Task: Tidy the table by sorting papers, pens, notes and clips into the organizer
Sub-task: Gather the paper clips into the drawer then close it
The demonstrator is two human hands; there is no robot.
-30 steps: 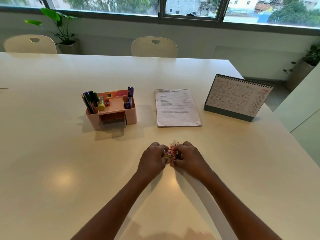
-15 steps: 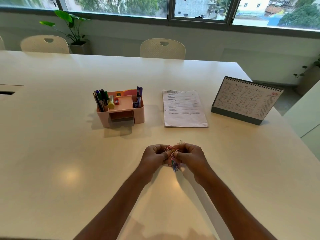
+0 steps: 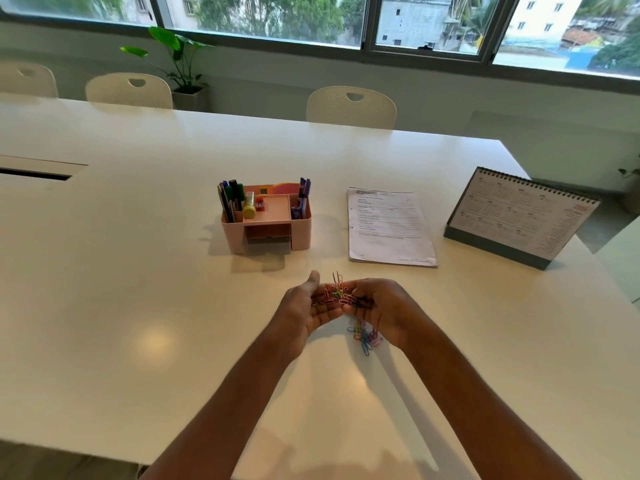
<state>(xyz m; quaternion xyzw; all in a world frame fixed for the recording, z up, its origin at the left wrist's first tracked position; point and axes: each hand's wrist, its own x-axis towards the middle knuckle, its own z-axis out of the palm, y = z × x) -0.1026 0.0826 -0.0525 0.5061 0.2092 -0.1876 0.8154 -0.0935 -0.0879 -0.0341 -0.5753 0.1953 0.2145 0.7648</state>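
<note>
**Organizer** (image 3: 235,237): pink, standing on the tabletop (image 3: 104,306) at 11 o'clock from the hands. Pens (image 3: 230,199) stand upright in its left compartment. A drawer at front centre looks slightly pulled out, but this cannot be confirmed.

**Left hand** (image 3: 301,306): palm up, thumb raised, fingers relaxed into a shallow cup. It carries part of a bunch of coloured clips (image 3: 337,294).

**Right hand** (image 3: 384,306): fingers curled inward over the same bunch and meeting the left fingertips. The bunch is held clear of the tabletop.

**Stray clips** (image 3: 365,336): a small cluster on the tabletop at 6 o'clock from the held bunch, just under the right hand and apart from the bunch.

**Papers** (image 3: 389,226): a flat stack at 1 o'clock, outside the organizer.

**Desk calendar** (image 3: 519,216): upright at 2 o'clock.

**Handling assessment:** the clips are judged very light, stiff and slick. They are likely to snag on one another and to slip through any gap between the fingers. The held bunch is best supported from beneath with the fingers closed together. The strays are best gathered into a clump and pinched at the tangle, not picked up one at a time. Spillage on the way to the organizer is the main risk.
</note>
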